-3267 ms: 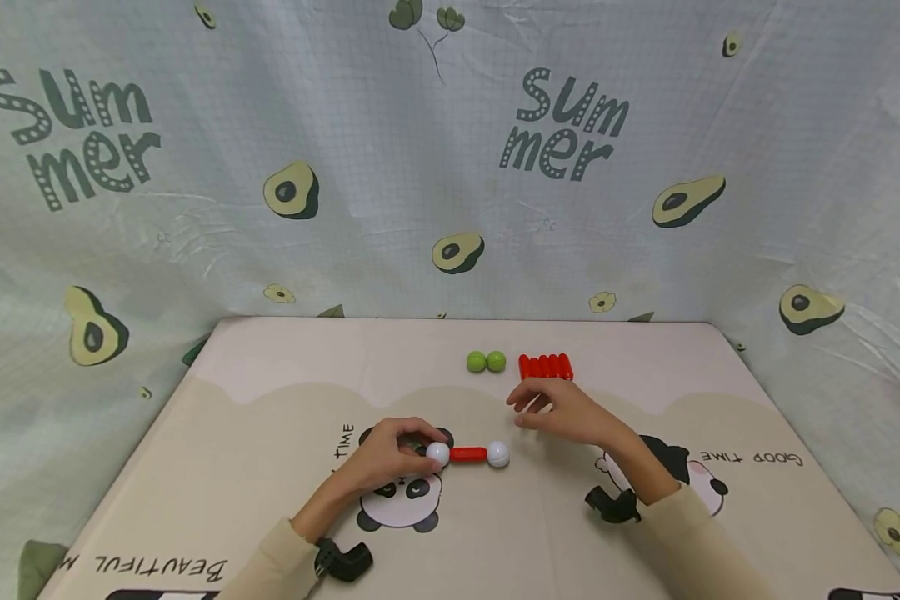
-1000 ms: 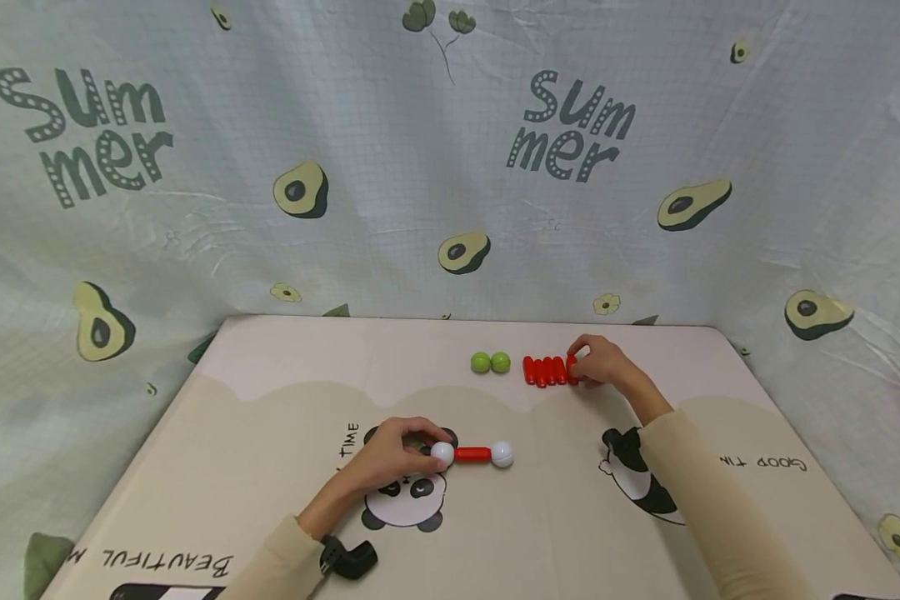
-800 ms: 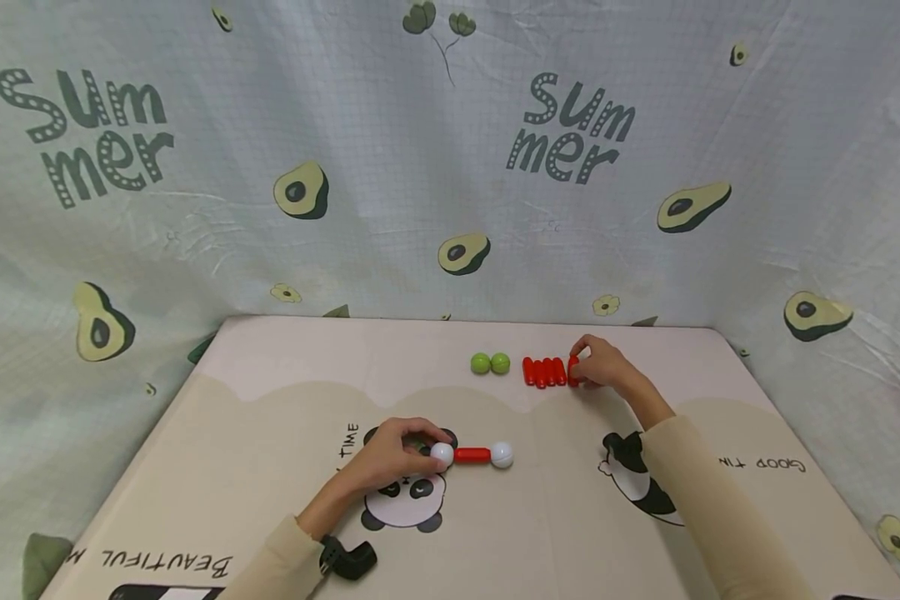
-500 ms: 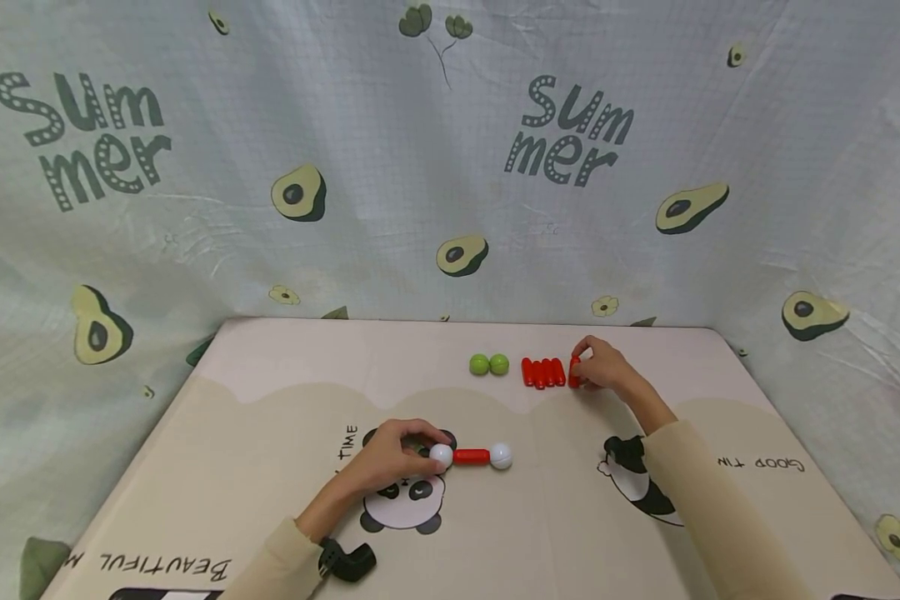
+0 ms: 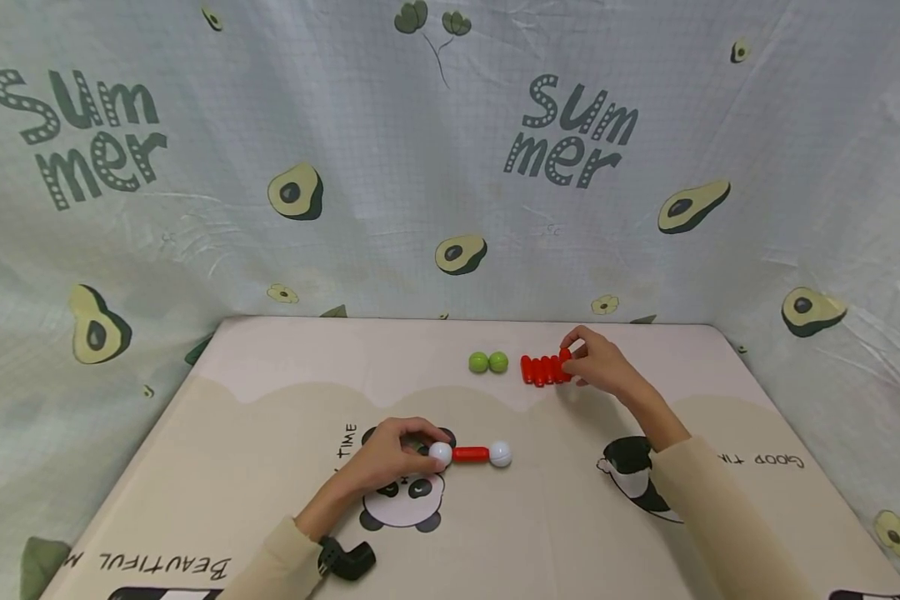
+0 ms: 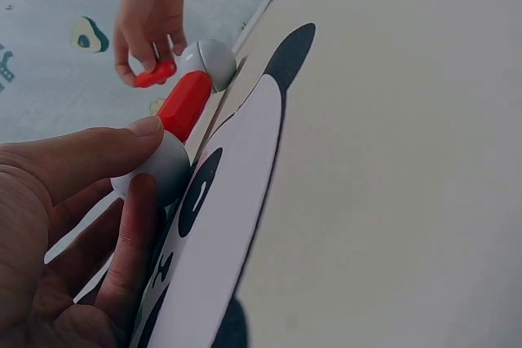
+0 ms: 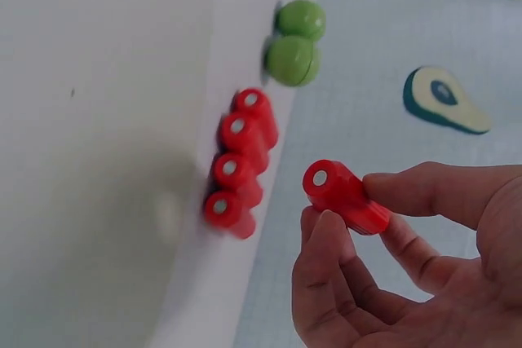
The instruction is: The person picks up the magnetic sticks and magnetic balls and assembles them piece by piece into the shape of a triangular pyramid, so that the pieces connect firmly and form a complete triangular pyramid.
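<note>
My left hand (image 5: pixel 387 460) pinches a white ball (image 6: pixel 163 170) between thumb and fingers. That ball is joined end to end with a red rod (image 5: pixel 471 454) and a second white ball (image 5: pixel 500 453), a dumbbell shape lying on the table. Farther back, my right hand (image 5: pixel 602 363) pinches another red rod (image 7: pixel 347 198); in the right wrist view it is off the table, with a pale round spot on its end. Beside it lies a row of several red rods (image 5: pixel 540 371). Two green balls (image 5: pixel 478 362) sit touching each other, left of the row.
A printed cloth (image 5: pixel 270 467) with panda pictures covers the table. Behind it hangs a pale curtain (image 5: pixel 390 150) with avocado prints. A black wrist mount (image 5: pixel 347 560) sits at my left sleeve.
My right hand has gone from near the dumbbell to the row's right end, taken hold of a red rod, slid it aside and raised it. The left hand keeps still on its ball.
</note>
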`<state>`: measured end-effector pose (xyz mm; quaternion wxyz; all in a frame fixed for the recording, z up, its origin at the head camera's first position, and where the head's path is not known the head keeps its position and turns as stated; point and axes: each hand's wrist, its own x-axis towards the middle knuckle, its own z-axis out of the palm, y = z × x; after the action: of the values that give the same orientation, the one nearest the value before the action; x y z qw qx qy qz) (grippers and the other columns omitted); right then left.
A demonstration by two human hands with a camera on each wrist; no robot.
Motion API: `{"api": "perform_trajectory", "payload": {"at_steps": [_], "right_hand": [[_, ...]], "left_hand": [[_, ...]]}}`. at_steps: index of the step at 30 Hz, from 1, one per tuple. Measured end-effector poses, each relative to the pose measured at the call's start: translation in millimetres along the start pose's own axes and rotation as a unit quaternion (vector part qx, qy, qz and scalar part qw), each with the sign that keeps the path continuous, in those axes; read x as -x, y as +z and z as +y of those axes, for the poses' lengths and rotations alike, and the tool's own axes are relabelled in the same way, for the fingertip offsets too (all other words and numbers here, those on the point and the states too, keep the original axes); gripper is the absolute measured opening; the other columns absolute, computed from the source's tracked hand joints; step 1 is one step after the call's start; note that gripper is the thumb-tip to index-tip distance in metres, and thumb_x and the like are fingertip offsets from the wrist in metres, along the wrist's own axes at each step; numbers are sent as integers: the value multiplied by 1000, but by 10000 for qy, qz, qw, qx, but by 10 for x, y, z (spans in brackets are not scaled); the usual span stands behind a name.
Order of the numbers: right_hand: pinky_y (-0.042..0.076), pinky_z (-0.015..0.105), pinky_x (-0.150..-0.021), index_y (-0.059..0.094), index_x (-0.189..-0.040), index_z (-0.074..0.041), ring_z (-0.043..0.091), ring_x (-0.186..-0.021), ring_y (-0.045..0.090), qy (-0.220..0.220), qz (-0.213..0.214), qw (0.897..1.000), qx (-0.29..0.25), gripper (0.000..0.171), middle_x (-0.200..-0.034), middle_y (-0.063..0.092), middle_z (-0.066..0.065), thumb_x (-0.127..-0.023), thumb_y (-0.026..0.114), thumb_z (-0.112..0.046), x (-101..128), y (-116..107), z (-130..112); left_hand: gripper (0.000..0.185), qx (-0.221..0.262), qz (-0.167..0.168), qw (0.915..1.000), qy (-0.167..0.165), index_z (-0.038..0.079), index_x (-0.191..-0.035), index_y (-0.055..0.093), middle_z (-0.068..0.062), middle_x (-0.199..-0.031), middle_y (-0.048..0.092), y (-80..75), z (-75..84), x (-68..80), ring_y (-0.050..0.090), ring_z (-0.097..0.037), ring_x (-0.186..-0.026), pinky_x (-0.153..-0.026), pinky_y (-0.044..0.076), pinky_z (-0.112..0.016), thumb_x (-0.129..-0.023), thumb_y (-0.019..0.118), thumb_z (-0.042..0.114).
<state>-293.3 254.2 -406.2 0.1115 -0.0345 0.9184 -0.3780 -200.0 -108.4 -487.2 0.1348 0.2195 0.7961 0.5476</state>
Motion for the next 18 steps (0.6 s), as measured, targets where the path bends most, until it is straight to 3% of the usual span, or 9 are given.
{"api": "perform_trajectory", "payload": {"at_steps": [11,18], "right_hand": [[59,30,-72,53,-125,-3,25,-88,64,-671,-343,9968,-248,31,-105,64,17,-96,63,-7,215,244,-191],[59,33,-74,55,-122,-4,23,-91,62,-935,-585,9931,-403,29,-105,64,16,-95,62,-5,314,398,-284]], "left_hand": [[30,31,-5,10000,-6,16,-114,77,-7,-110,74,4,6,3,67,-9,-77,-74,54,-21,-85,83,16],[30,-34,18,10000,-6,15,-114,77,-6,-109,74,1,6,-1,66,-8,-76,-72,53,-20,-85,83,17]]}}
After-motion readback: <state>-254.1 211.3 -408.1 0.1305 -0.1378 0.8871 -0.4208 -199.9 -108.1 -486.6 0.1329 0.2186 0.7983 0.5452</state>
